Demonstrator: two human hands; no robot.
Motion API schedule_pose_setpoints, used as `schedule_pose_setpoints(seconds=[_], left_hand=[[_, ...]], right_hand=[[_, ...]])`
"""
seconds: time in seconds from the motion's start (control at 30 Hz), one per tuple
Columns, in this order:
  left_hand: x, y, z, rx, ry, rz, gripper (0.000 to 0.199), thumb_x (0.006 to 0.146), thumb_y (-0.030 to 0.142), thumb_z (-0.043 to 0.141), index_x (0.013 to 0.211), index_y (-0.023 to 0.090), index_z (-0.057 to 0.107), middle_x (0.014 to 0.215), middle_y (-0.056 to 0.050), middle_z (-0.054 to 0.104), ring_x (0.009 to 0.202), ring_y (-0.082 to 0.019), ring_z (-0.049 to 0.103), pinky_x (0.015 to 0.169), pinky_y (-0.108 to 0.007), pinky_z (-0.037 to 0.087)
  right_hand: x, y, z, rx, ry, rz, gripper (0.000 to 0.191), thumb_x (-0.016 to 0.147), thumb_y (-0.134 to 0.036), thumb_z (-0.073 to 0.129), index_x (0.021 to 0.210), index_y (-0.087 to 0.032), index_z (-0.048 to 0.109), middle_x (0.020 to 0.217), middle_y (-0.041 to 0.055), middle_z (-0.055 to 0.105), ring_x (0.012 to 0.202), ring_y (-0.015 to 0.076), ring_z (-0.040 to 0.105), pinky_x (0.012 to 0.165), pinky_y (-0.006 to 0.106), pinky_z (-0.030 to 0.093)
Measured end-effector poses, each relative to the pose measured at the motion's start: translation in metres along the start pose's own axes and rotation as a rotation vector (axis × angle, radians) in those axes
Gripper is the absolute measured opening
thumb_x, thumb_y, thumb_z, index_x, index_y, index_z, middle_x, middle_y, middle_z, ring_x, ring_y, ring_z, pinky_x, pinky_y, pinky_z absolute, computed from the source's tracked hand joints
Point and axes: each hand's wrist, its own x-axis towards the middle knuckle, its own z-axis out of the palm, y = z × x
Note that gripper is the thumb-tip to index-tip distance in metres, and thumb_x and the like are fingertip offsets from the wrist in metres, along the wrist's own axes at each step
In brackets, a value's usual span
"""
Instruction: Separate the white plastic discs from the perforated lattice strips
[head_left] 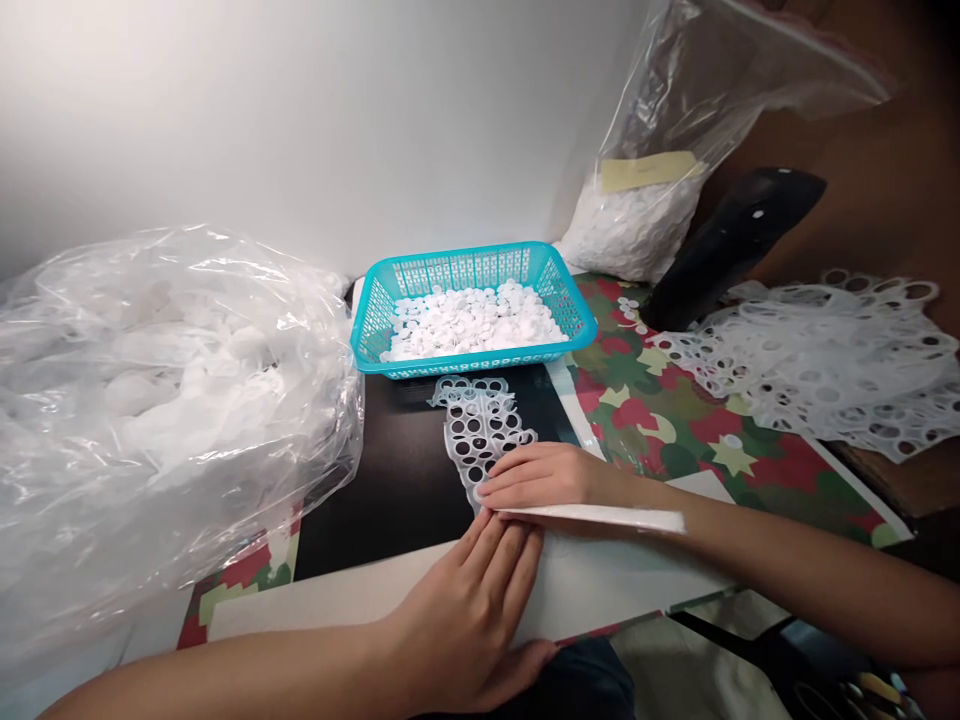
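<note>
At 12 o'clock from your left hand (480, 590), the perforated sheet (486, 424) adjoins your right hand (553, 474); whether either's fingers grip the white strip (622, 517) cannot be told.

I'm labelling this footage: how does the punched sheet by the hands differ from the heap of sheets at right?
The punched sheet lies on a black surface; the heap lies partly on camouflage-patterned covering. The punched sheet is narrow; the heap spreads wide, overlapping. Both are whitish with round holes.
</note>
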Motion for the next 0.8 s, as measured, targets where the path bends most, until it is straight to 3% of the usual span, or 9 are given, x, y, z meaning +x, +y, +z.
schedule_pose_setpoints(seconds=[0.13,0.37,0.57,0.8], left_hand=[[0.001,0.001,0.001,-0.008,0.010,-0.010,0.065,0.092,0.048,0.035,0.130,-0.004,0.045,0.129,-0.024,0.054,0.120,-0.036,0.051,0.105,-0.044,0.036],[0.000,-0.002,0.000,-0.032,-0.018,0.011,0.069,0.092,0.050,0.034,0.132,-0.005,0.042,0.132,-0.027,0.050,0.125,-0.040,0.045,0.108,-0.045,0.033],[-0.001,-0.002,-0.001,-0.059,-0.068,0.007,0.074,0.093,0.052,0.032,0.141,-0.005,0.030,0.145,-0.026,0.033,0.137,-0.040,0.026,0.112,-0.047,0.027],[-0.001,-0.002,-0.001,-0.057,-0.072,0.009,0.074,0.094,0.051,0.031,0.141,-0.006,0.028,0.144,-0.029,0.031,0.137,-0.041,0.023,0.112,-0.047,0.027]], right_hand=[[0.002,-0.005,0.003,-0.120,0.017,0.020,0.027,0.096,-0.016,0.041,0.106,-0.010,0.065,0.111,0.0112,0.070,0.109,0.0182,0.061,0.093,0.034,0.054],[0.006,-0.013,0.003,-0.120,0.049,0.075,0.025,0.096,-0.012,0.041,0.107,-0.004,0.062,0.099,0.0139,0.070,0.102,0.0195,0.061,0.089,0.032,0.055],[-0.001,-0.009,-0.003,-0.085,0.162,0.151,0.027,0.095,-0.013,0.044,0.118,-0.005,0.056,0.114,0.0160,0.065,0.113,0.0206,0.056,0.099,0.037,0.049],[-0.008,0.002,0.001,-0.076,0.265,0.142,0.032,0.094,-0.013,0.046,0.126,-0.013,0.051,0.114,0.0102,0.067,0.109,0.0172,0.059,0.094,0.034,0.052]])
